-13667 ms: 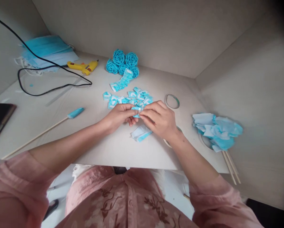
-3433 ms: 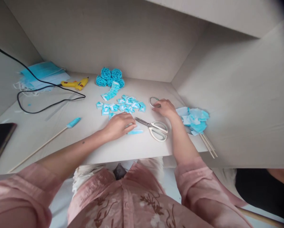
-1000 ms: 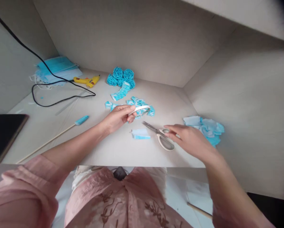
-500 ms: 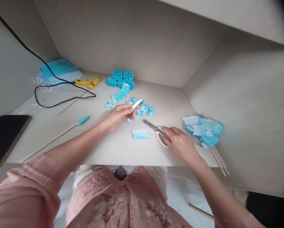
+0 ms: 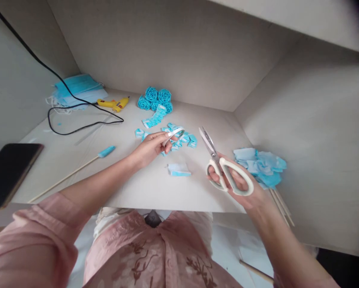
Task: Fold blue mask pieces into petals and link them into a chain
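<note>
My left hand (image 5: 155, 147) pinches a thin white ring that looks like a roll of tape (image 5: 175, 132). It is above several small folded light-blue pieces (image 5: 192, 141) with white strips on them. My right hand (image 5: 238, 182) is closed on white-handled scissors (image 5: 213, 154). Their blades point up and away, slightly apart. Between the hands, a small flat blue-and-white fabric piece (image 5: 179, 169) lies on the table. Behind my left hand is a pleated blue strip (image 5: 155, 117), touching a cluster of rolled blue rosettes (image 5: 151, 94).
At the left are a phone (image 5: 13, 172), a stick with a blue tip (image 5: 106, 151), a yellow glue gun (image 5: 115, 105) with black cable, and stacked face masks (image 5: 79, 88). Blue fabric scraps (image 5: 260, 162) and wooden sticks (image 5: 283, 206) lie right. Panels (image 5: 167, 48) enclose the table.
My right hand has lifted and turned over, swinging the scissors from pointing left at the tape to pointing upward. My left hand keeps the ring, now turned so more of its loop shows.
</note>
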Available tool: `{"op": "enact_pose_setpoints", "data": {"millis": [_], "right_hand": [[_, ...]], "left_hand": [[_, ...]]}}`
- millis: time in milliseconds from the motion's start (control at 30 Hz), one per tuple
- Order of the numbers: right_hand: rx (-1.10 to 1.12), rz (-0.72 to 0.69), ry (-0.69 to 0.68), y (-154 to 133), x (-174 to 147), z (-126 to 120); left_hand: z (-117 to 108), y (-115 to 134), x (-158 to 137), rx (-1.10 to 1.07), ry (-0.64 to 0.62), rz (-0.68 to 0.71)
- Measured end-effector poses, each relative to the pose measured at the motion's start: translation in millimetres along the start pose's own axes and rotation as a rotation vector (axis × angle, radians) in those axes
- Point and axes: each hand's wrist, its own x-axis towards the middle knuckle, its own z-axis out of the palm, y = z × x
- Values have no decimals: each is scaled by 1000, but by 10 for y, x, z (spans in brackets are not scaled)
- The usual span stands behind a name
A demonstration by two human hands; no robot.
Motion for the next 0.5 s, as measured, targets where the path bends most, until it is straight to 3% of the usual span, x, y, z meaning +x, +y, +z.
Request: {"op": "enact_pose_setpoints", "data": {"millis": [233, 500], "right_hand": [[72, 29, -173, 56, 99, 290], [251, 66, -426, 144, 168, 422]], "left_hand": [[-16, -20, 7, -20, -31, -35], [8, 12, 6, -67, -58, -105]]}}
